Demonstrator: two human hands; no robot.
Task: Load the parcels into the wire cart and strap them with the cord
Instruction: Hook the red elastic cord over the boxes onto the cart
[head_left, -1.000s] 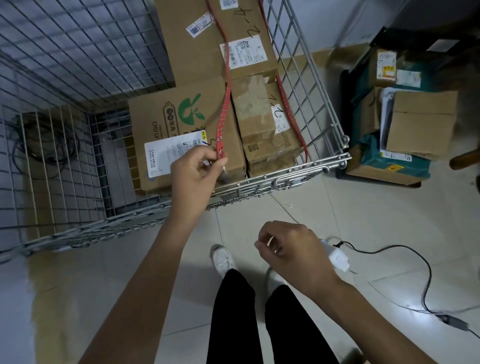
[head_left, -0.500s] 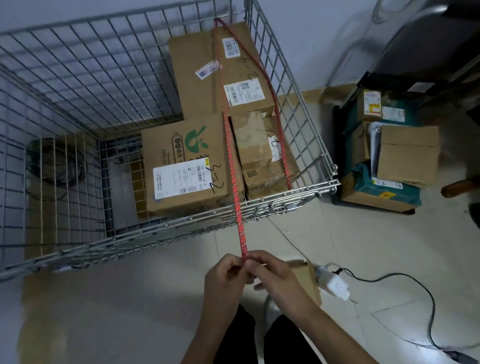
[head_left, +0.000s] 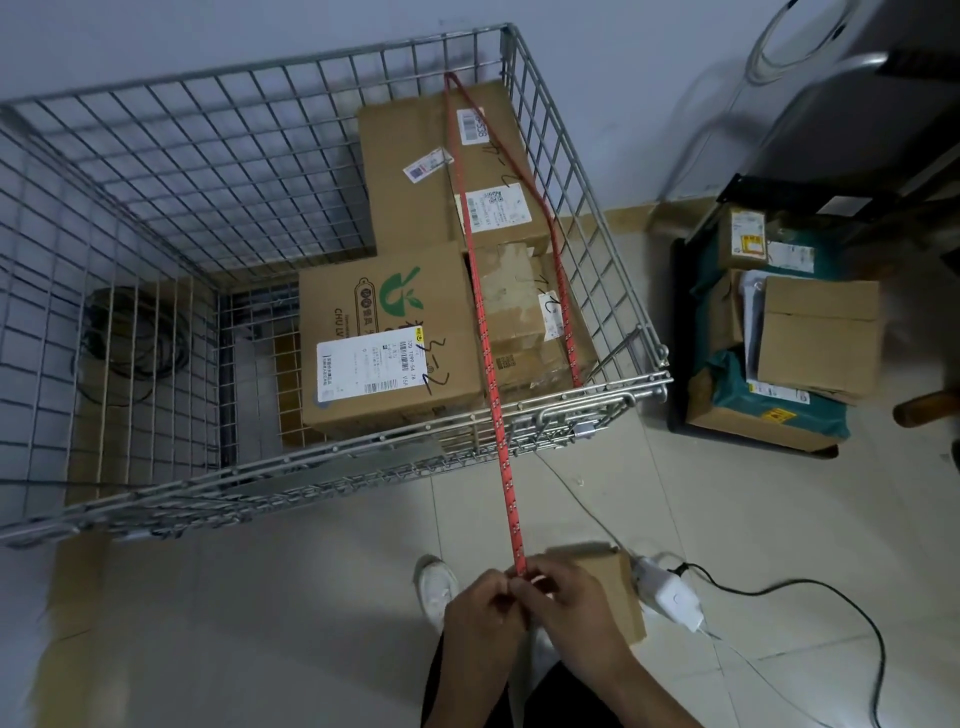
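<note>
I saw both hands meeting low in the view, just above my legs. My left hand (head_left: 485, 613) and right hand (head_left: 569, 605) each had their fingers curled round the near end of the red woven elastic cord (head_left: 493, 410), pinching it between them. From there the cord ran taut and nearly straight away from me, its long axis pointing from my hands up over the near rim of the silver wire-mesh cart (head_left: 218, 488) and across the box tops to the cart's far wall, where it turned back. Its second run came down along the right side of the parcels to the near right corner.

Inside the cart, three brown cardboard parcels sat against the right wall: a long one (head_left: 410, 171) at the far end, a green-logo one (head_left: 379, 332) at the near edge, and a crumpled taped one (head_left: 519, 312) just beside it. On the tiled floor (head_left: 311, 623) to the right lay a pile of unloaded parcels (head_left: 810, 332).
</note>
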